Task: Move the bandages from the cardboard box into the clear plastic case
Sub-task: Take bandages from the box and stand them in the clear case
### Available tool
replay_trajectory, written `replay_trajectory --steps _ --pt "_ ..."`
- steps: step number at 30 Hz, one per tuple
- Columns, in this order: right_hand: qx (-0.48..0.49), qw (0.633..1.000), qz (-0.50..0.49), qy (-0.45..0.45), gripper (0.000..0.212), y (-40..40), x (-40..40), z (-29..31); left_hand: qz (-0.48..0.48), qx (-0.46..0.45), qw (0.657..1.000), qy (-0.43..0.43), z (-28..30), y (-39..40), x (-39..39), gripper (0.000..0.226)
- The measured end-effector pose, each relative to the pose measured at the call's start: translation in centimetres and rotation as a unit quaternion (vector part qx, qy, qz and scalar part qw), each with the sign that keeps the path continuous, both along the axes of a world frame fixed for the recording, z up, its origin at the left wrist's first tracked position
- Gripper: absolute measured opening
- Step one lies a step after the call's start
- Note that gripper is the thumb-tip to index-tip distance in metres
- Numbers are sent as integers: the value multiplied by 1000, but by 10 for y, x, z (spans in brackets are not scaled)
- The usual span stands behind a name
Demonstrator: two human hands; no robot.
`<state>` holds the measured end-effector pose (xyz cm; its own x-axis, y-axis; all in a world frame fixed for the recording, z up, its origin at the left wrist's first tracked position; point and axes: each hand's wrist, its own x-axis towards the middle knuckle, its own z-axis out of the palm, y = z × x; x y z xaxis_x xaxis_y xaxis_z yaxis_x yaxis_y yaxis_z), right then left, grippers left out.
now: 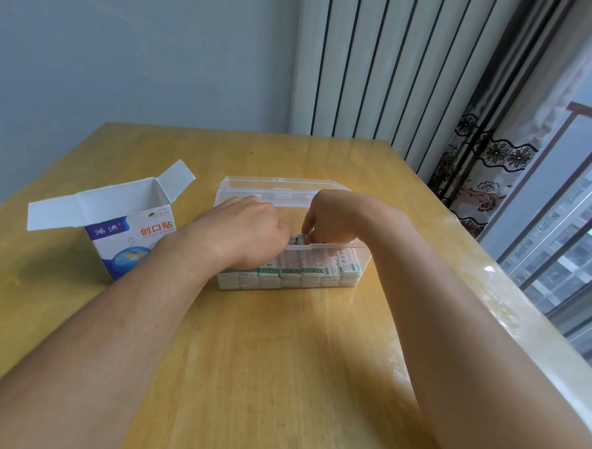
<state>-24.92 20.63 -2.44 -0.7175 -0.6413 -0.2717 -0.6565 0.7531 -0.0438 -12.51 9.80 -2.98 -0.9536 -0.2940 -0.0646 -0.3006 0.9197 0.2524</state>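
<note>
A: What does the wooden table carry?

B: Two containers. The larger is the clear plastic case, set near the table's middle, with its hinged lid thrown open and leaning back toward the wall. To its left, well apart from the lid but close to the case's front corner, stands the cardboard box, white and blue with red characters on its face, its top flaps spread wide.

A: And the bandages?

B: The bandages are in the case. They are small wrapped strips, white with green print, packed upright in tight rows that show through the transparent front wall and reach nearly to its rim. What I can see of the box's inside is bare white card; its bottom is hidden from this angle.

A: The hands?

B: Both reach into the case from above. The left hand is knuckles-up over the left half of the rows, fingers curled down among the bandages; whether it actually grips any I cannot tell, since the fingertips are hidden. The right hand bends at the wrist over the middle, its fingers drawn together and pinching the tops of a few bandages just behind the front rim.
</note>
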Motion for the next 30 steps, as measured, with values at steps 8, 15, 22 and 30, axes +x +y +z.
replay_trajectory --steps 8,15,22,30 --pt "-3 1000 -6 -6 24 0 3 2 -13 15 1000 -3 1 -2 2 47" --pt "13 1000 -3 -6 29 -1 4 3 -25 16 999 -11 5 2 4 44" --pt "28 1000 2 -5 34 4 13 13 -27 17 999 -9 7 4 5 44" --pt "27 1000 3 -16 28 4 16 13 -28 16 999 -12 8 5 6 43"
